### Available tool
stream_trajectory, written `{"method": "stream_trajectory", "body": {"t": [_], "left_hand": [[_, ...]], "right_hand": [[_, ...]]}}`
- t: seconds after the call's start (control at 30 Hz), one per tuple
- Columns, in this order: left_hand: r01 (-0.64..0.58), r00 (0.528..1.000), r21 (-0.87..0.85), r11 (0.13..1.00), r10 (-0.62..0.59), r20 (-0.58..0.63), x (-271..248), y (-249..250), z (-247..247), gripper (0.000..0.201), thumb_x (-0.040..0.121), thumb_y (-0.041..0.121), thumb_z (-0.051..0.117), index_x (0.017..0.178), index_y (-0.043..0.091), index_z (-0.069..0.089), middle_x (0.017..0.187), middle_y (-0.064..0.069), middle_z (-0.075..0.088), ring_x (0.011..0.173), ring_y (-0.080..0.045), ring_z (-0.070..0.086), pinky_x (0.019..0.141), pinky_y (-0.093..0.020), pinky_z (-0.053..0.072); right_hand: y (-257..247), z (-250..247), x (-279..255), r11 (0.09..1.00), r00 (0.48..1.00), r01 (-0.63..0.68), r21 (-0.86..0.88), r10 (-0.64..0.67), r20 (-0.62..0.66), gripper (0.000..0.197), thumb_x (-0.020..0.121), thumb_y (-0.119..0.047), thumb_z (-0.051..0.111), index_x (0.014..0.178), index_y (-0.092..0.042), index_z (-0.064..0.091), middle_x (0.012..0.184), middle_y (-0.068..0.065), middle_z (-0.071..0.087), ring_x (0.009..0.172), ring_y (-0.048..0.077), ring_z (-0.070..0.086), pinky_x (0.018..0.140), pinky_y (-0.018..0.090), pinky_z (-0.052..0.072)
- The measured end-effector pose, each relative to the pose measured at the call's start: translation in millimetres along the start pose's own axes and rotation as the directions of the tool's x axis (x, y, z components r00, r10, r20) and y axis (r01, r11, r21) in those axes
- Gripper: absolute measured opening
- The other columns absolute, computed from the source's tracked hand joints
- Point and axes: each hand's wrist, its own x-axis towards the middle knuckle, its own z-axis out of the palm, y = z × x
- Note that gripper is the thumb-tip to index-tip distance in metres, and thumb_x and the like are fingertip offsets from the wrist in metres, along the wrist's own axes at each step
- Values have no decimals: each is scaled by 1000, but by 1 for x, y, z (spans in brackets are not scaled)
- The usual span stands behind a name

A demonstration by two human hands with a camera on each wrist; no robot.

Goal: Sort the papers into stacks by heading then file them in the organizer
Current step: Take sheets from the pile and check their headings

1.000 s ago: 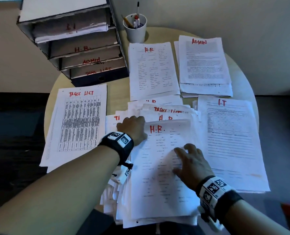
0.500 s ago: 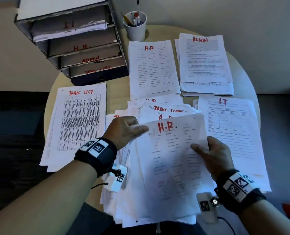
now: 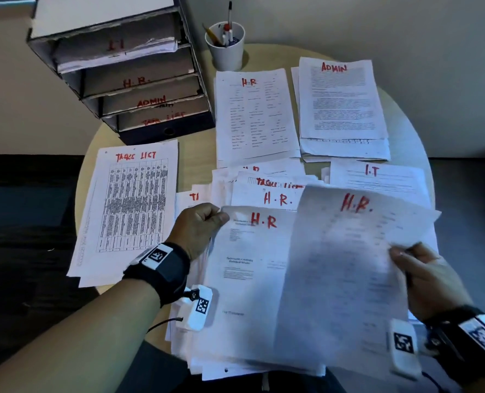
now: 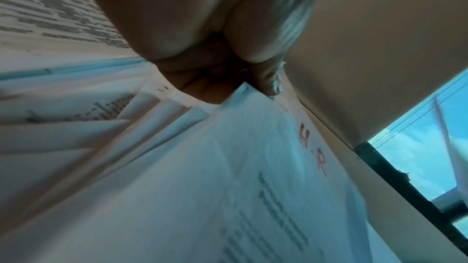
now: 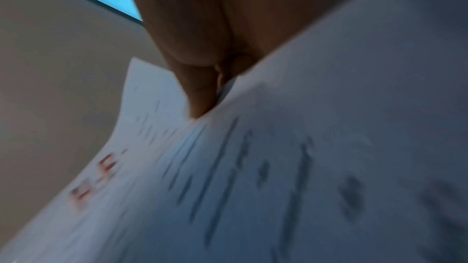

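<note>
My right hand (image 3: 397, 251) pinches the right edge of a loose H.R. sheet (image 3: 343, 279), lifted and tilted over the unsorted pile (image 3: 207, 350); the right wrist view shows its fingers (image 5: 202, 95) on the blurred sheet (image 5: 303, 167). My left hand (image 3: 220, 217) pinches the top-left corner of the pile's top sheet, also headed H.R. (image 3: 250, 265), as the left wrist view confirms at the corner (image 4: 250, 85). Sorted stacks lie around: H.R. (image 3: 254, 114), ADMIN (image 3: 340, 103), I.T (image 3: 377, 177), TASKS LIST (image 3: 128, 205). The labelled organizer (image 3: 128, 80) stands at the back left.
A white cup of pens (image 3: 225, 46) stands beside the organizer at the back of the round table (image 3: 196, 154). The pile overhangs the table's near edge. A wall runs behind the table, with dark floor on both sides.
The right hand has lifted the H.R. sheet and carried it right, off the pile. The left hand let go of that sheet and now pinches the corner of the sheet beneath.
</note>
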Motion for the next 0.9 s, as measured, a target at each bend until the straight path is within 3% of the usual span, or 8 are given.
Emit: {"method": "stream_trajectory", "body": {"t": [0.13, 0.3, 0.43, 0.5, 0.57, 0.7, 0.8, 0.9], "left_hand": [[-49, 986, -56, 997, 57, 156, -11, 13, 14, 16, 95, 8, 64, 81, 14, 69, 62, 14, 59, 60, -3, 50, 60, -17, 43], [139, 966, -266, 954, -71, 248, -23, 19, 35, 15, 97, -2, 56, 86, 5, 63, 74, -5, 58, 69, -19, 46, 57, -24, 39], [2, 966, 57, 998, -17, 256, 3, 19, 28, 35, 92, -12, 47, 99, 16, 67, 103, -8, 63, 89, -21, 55, 76, -25, 46], [-247, 960, 416, 875, 163, 228, 28, 30, 27, 41, 88, -8, 46, 116, 16, 66, 121, -7, 60, 108, -21, 56, 89, -23, 44], [-382, 923, 657, 650, 239, 300, 53, 44, 33, 48, 88, 12, 59, 136, 19, 55, 141, -5, 51, 129, -26, 46, 106, -35, 39], [-287, 957, 918, 275, 42, 287, 85, 58, 50, 82, 77, 48, 75, 146, 32, 34, 142, -2, 46, 132, -30, 40, 102, -51, 37], [-238, 970, 940, 246, 14, 242, 92, 52, 52, 72, 75, 52, 73, 138, 34, 44, 133, -3, 51, 127, -30, 42, 100, -50, 37], [-238, 970, 925, 296, 26, 241, 89, 48, 48, 49, 83, 44, 67, 129, 33, 54, 126, -2, 54, 123, -31, 44, 97, -47, 37]], "right_hand": [[13, 23, -15, 997, 988, -18, -78, 30, 155, 15, 72, -8, 71, 84, -3, 62, 90, 27, 68, 77, 31, 64, 75, 45, 54], [28, 53, -24, 969, 987, 142, -203, -121, 110, 6, 86, 7, 64, 89, 5, 59, 84, 21, 68, 74, 22, 61, 60, 21, 52], [26, 48, -21, 973, 991, 130, -193, -121, 60, 31, 86, 11, 62, 107, -12, 60, 90, 18, 74, 75, 23, 68, 65, 28, 58], [23, 40, -19, 974, 989, 109, -201, -86, 119, 59, 87, 9, 62, 134, -24, 48, 96, 11, 76, 85, 22, 72, 75, 38, 57], [23, 33, -18, 946, 981, 137, -293, -89, 174, 67, 86, 6, 66, 139, -30, 47, 98, 6, 77, 92, 23, 73, 82, 43, 56], [29, 29, -21, 830, 959, 268, -489, -181, 218, 34, 79, 2, 75, 95, -28, 74, 85, 3, 77, 85, 30, 72, 81, 51, 57], [29, 34, -29, 912, 963, 228, -342, -158, 220, 22, 69, -24, 87, 88, -21, 77, 84, 12, 76, 88, 40, 70, 80, 49, 57], [28, 33, -32, 933, 958, 219, -286, -150, 242, 54, 52, -56, 87, 90, -18, 77, 88, 18, 75, 86, 37, 71, 81, 47, 56]]}}
